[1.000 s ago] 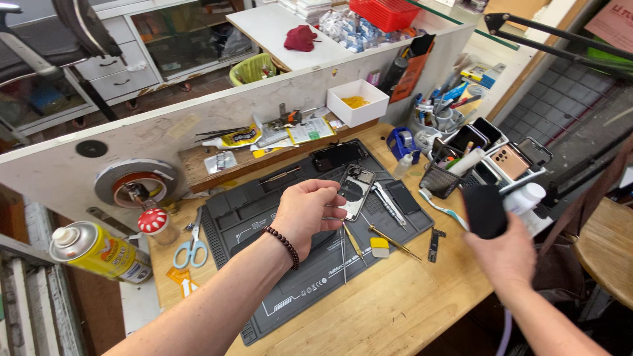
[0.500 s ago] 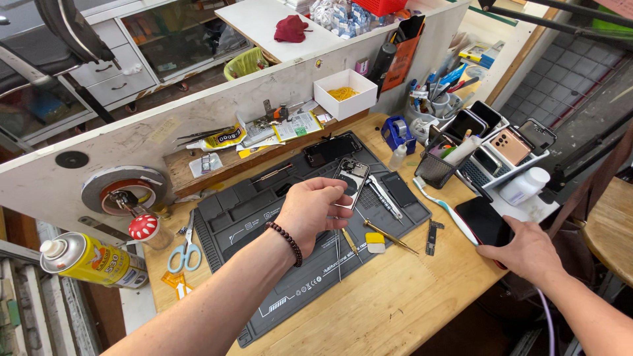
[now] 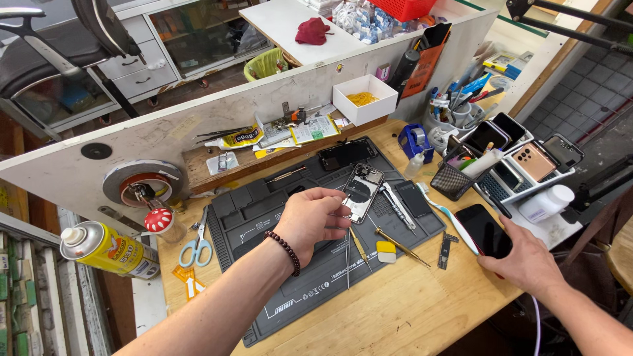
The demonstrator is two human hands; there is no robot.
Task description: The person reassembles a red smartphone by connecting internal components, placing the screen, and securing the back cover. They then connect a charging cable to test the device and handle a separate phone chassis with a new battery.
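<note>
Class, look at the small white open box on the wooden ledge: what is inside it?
The white box holds a loose heap of yellow rubber bands, with bare white floor around it. The near wall hides the front part of the floor, so anything lying there cannot be seen.

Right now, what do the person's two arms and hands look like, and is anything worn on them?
Both forearms are bare, with no sleeves in view and no gloves. The left hand has a bracelet of dark round beads around the wrist. The right hand shows no ring, watch or bracelet. A thin pale cable runs beside the right wrist.
</note>
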